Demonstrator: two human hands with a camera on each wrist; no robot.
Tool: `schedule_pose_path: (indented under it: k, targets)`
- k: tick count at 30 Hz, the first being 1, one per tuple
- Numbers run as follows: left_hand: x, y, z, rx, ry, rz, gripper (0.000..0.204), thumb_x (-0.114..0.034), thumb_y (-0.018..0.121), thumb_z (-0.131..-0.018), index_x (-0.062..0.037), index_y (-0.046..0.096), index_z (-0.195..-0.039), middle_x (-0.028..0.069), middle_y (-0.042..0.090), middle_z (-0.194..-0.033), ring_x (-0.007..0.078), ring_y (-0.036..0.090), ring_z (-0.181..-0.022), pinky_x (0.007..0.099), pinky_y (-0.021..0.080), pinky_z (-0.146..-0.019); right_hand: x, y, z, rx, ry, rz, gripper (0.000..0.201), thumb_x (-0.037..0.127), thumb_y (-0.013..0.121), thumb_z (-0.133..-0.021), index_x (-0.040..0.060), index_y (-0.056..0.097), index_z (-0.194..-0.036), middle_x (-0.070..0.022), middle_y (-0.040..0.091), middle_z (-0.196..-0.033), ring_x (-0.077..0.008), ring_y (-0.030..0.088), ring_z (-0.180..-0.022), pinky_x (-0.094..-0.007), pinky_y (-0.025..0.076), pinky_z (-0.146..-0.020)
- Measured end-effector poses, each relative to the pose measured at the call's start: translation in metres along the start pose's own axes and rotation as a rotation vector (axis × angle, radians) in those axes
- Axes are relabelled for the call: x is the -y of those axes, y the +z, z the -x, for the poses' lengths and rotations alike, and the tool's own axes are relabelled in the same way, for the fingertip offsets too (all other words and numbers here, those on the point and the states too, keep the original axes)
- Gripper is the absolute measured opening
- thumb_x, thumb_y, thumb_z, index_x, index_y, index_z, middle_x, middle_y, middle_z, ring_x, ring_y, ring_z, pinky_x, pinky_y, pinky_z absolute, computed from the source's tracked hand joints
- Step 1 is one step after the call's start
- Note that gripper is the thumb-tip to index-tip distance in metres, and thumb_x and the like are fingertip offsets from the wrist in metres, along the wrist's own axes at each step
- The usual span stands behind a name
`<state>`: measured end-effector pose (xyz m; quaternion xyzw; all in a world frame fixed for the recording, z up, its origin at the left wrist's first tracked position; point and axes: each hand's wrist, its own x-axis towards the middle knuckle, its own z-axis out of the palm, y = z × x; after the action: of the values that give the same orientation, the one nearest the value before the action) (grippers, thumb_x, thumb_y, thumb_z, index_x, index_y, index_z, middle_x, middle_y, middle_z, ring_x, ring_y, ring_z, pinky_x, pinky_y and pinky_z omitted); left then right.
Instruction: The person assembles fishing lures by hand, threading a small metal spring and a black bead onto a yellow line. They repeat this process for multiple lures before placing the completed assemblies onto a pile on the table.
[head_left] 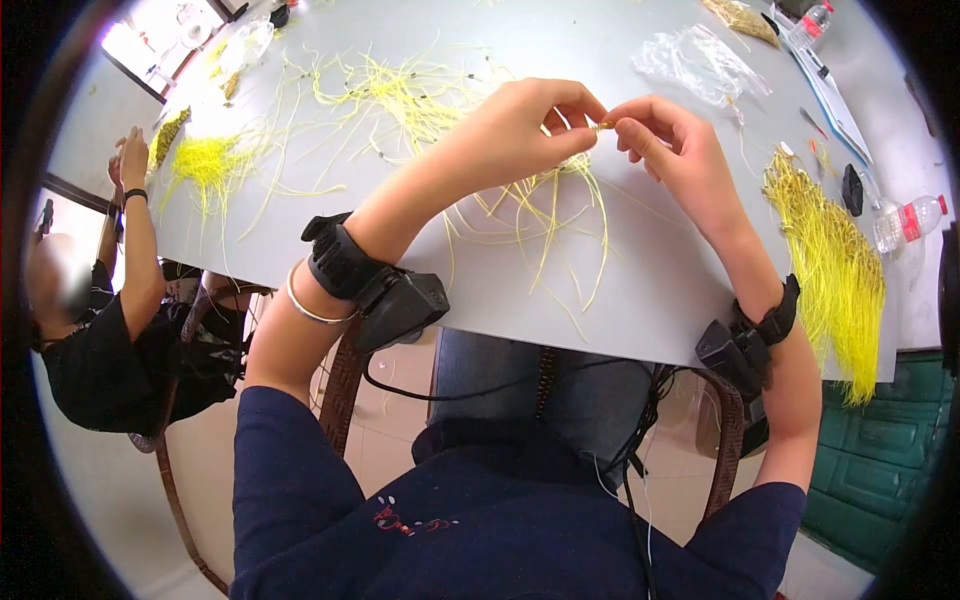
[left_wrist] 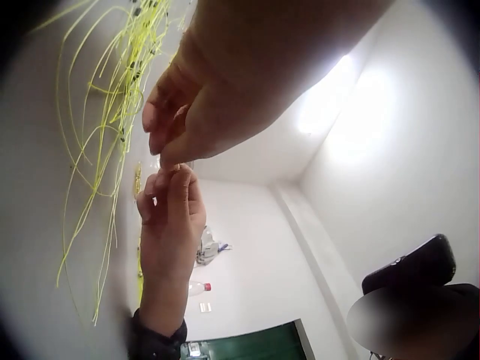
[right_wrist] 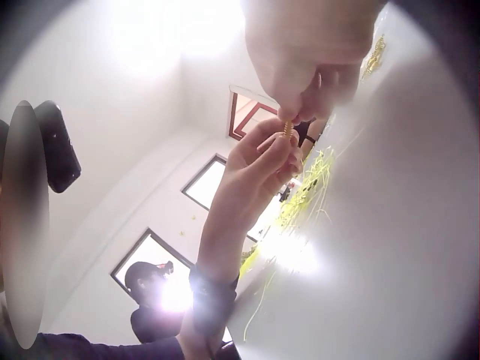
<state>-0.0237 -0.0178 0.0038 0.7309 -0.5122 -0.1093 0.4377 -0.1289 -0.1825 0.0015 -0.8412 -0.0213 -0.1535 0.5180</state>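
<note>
A small gold, ridged piece [head_left: 601, 126] is held between both hands above the grey table; in the right wrist view the ridged piece [right_wrist: 288, 129] stands between the fingertips. My left hand [head_left: 530, 125] pinches one end of it with thumb and fingers. From the other side my right hand [head_left: 672, 140] pinches the opposite end, its other fingers curled. Beneath and behind the hands lie loose yellow strands [head_left: 420, 95], some with small dark bits on them. The left wrist view shows both hands' fingertips meeting, with the piece mostly hidden.
A thick bundle of yellow strands with gold tops [head_left: 825, 260] hangs over the table's right edge. Bottles [head_left: 908, 222], clear plastic bags [head_left: 700, 65] and a clipboard [head_left: 825, 90] lie at the right and back. Another person [head_left: 110, 350] sits at the left near a yellow pile [head_left: 205, 165].
</note>
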Motion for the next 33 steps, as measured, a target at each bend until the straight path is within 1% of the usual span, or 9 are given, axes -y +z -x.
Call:
schedule_pose_path:
  k: [2,7,11,13,16,20,22,26,33]
  targets:
    - [0.003,0.001,0.000,-0.024,0.027,-0.064,0.021,-0.016,0.058,-0.081,-0.0021,0.062,-0.097,0.0062,0.062,-0.082,0.0102,0.057,-0.070,0.0235,0.047,-0.064,-0.001,0.001,-0.001,-0.002,-0.038,0.022,0.016,0.016,0.060,-0.082,0.0026,0.062,-0.091,-0.0007,0.058,-0.070,-0.0068,0.050,-0.063,-0.0206,0.042,-0.058]
    - [0.004,0.002,-0.002,-0.146,-0.135,-0.066,0.022,-0.018,0.052,-0.084,-0.0037,0.064,-0.095,0.0039,0.063,-0.084,0.0090,0.054,-0.067,0.0236,0.046,-0.058,0.002,0.003,-0.003,-0.022,-0.211,0.299,0.019,0.007,0.063,-0.076,0.0076,0.062,-0.096,-0.0030,0.058,-0.073,-0.0097,0.052,-0.061,-0.0234,0.043,-0.056]
    - [0.011,-0.001,-0.004,-0.194,-0.154,-0.048,0.023,-0.019,0.049,-0.086,-0.0042,0.064,-0.095,0.0024,0.063,-0.084,0.0081,0.052,-0.067,0.0226,0.045,-0.057,0.002,0.005,-0.002,-0.118,-0.133,0.247,0.022,0.003,0.063,-0.074,0.0088,0.062,-0.095,-0.0043,0.057,-0.074,-0.0120,0.053,-0.060,-0.0245,0.044,-0.057]
    - [0.010,-0.002,-0.004,-0.235,-0.147,0.004,0.024,-0.019,0.047,-0.088,-0.0049,0.063,-0.098,0.0026,0.062,-0.084,0.0082,0.054,-0.070,0.0220,0.046,-0.057,-0.002,0.001,-0.003,0.019,-0.256,0.405,0.020,0.004,0.061,-0.075,0.0091,0.061,-0.094,-0.0035,0.056,-0.077,-0.0132,0.052,-0.061,-0.0258,0.045,-0.058]
    - [0.000,-0.002,-0.002,-0.220,-0.243,0.117,0.025,-0.019,0.045,-0.089,-0.0040,0.059,-0.102,0.0046,0.060,-0.086,0.0096,0.057,-0.074,0.0224,0.048,-0.058,-0.005,0.004,-0.002,0.154,-0.224,0.468,0.013,0.006,0.060,-0.075,0.0083,0.060,-0.088,-0.0035,0.054,-0.080,-0.0166,0.054,-0.065,-0.0286,0.046,-0.062]
    - [-0.003,0.002,-0.002,-0.246,-0.327,0.291,0.021,-0.014,0.046,-0.086,-0.0011,0.058,-0.097,0.0080,0.060,-0.086,0.0133,0.062,-0.073,0.0251,0.052,-0.060,-0.013,0.005,-0.007,0.119,-0.334,0.558,0.007,0.010,0.059,-0.077,0.0074,0.056,-0.082,-0.0041,0.053,-0.082,-0.0209,0.056,-0.072,-0.0322,0.046,-0.064]
    - [-0.001,0.003,-0.003,-0.158,-0.356,0.299,0.021,-0.013,0.046,-0.086,0.0001,0.057,-0.097,0.0084,0.060,-0.088,0.0136,0.062,-0.075,0.0255,0.052,-0.061,-0.014,0.005,-0.007,0.134,-0.459,0.636,0.009,0.009,0.059,-0.077,0.0058,0.050,-0.079,-0.0058,0.053,-0.082,-0.0248,0.055,-0.078,-0.0342,0.046,-0.065]
    - [0.006,0.004,-0.004,-0.112,-0.359,0.223,0.021,-0.014,0.046,-0.085,0.0002,0.057,-0.097,0.0079,0.060,-0.087,0.0129,0.061,-0.075,0.0251,0.052,-0.061,-0.013,0.002,-0.005,0.154,-0.463,0.722,0.009,0.008,0.056,-0.078,0.0052,0.048,-0.081,-0.0065,0.052,-0.083,-0.0257,0.054,-0.081,-0.0352,0.046,-0.067]
    - [0.004,0.001,-0.003,-0.043,-0.359,0.181,0.023,-0.019,0.049,-0.089,-0.0016,0.057,-0.101,0.0051,0.060,-0.086,0.0109,0.058,-0.078,0.0231,0.049,-0.065,-0.008,-0.022,0.000,0.233,-0.252,0.783,0.007,0.008,0.055,-0.078,0.0042,0.049,-0.081,-0.0091,0.053,-0.084,-0.0284,0.054,-0.082,-0.0359,0.045,-0.070]
